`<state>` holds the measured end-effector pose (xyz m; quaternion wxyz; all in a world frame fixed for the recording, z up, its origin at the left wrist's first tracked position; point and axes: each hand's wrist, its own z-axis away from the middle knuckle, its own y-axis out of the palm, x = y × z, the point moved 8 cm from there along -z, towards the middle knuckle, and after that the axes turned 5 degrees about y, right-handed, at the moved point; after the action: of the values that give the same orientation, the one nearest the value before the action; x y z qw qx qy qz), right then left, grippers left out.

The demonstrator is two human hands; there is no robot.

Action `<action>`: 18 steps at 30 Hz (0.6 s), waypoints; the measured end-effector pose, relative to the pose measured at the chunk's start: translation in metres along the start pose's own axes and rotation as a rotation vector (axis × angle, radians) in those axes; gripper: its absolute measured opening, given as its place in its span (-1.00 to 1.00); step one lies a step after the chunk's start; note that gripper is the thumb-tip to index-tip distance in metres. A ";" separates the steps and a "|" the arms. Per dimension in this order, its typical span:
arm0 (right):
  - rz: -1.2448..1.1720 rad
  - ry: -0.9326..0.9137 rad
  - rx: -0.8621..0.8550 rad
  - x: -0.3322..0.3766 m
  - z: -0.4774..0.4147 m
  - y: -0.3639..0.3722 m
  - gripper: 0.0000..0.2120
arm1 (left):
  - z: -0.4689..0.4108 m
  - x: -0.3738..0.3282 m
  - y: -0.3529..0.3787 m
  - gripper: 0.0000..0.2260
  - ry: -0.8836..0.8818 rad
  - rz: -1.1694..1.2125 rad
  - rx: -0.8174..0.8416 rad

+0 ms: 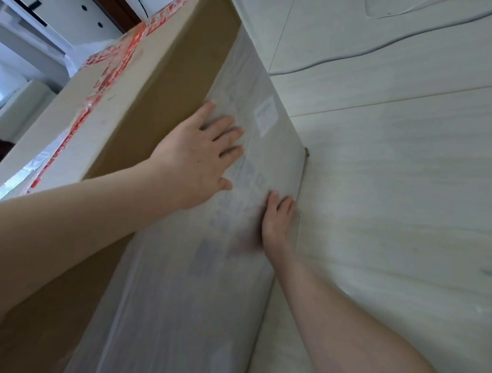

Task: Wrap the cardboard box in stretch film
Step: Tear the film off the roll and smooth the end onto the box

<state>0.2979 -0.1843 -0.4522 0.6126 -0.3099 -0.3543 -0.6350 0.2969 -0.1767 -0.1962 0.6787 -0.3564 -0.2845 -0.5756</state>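
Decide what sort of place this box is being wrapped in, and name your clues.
Probably a room in a home: pale wood-look floor, a white cable trailing across it, and a dark wooden door frame behind the cardboard box.

Soft daylight pours in from upper left; right hand [278,221] smeared with blur, dark shadow beside it, edges bending.
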 end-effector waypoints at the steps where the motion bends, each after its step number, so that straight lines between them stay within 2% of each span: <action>1: 0.001 0.000 0.010 0.003 -0.006 -0.002 -0.39 | -0.002 0.004 0.000 -0.40 -0.019 0.018 0.001; 3: 0.018 -0.008 0.042 0.012 -0.016 -0.006 -0.41 | -0.006 0.017 -0.006 -0.41 -0.077 0.070 -0.036; 7: -0.055 -0.053 -0.067 0.034 -0.007 -0.022 -0.41 | -0.006 0.031 -0.023 -0.46 -0.113 0.129 -0.143; 12: -0.106 -0.204 -0.052 0.063 0.040 -0.013 -0.44 | 0.006 -0.015 -0.005 -0.45 0.015 0.054 -0.071; 18: -0.014 -0.241 0.054 0.084 0.055 0.009 -0.42 | 0.007 -0.010 0.008 -0.42 -0.056 -0.020 -0.025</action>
<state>0.2997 -0.1853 -0.3518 0.5693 -0.3647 -0.4443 -0.5877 0.3029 -0.1644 -0.2011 0.6602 -0.3778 -0.2997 -0.5758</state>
